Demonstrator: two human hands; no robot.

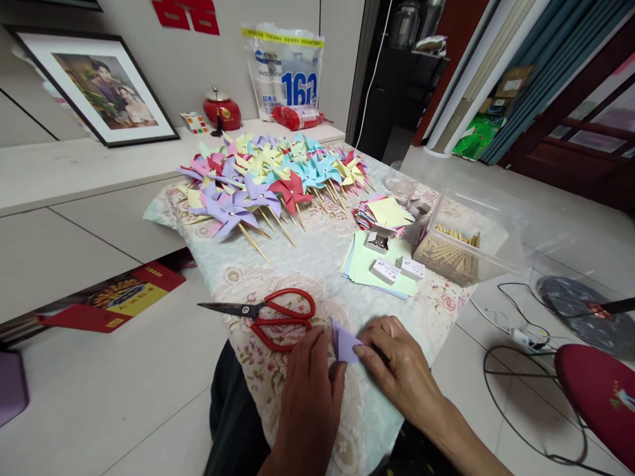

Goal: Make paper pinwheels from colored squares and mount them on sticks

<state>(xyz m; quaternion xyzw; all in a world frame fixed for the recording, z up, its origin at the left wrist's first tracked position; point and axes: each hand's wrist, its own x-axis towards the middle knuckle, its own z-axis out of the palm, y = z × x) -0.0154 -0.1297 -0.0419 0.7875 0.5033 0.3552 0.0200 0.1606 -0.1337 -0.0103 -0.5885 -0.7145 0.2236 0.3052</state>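
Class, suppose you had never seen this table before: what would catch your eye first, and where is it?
A heap of colourful paper pinwheels on wooden sticks fills the far end of the table. Nearer, red-handled scissors lie just beyond the left hand. Both it and the right hand press on a small folded purple paper at the near edge.

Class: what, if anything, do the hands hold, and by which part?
A folded purple paper, pinched at its lower edges by both the left hand and right hand against the table.

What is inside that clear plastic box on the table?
The clear box holds a heap of thin wooden sticks, piled toward the side nearest the green paper stack. Anything beneath the sticks is covered.
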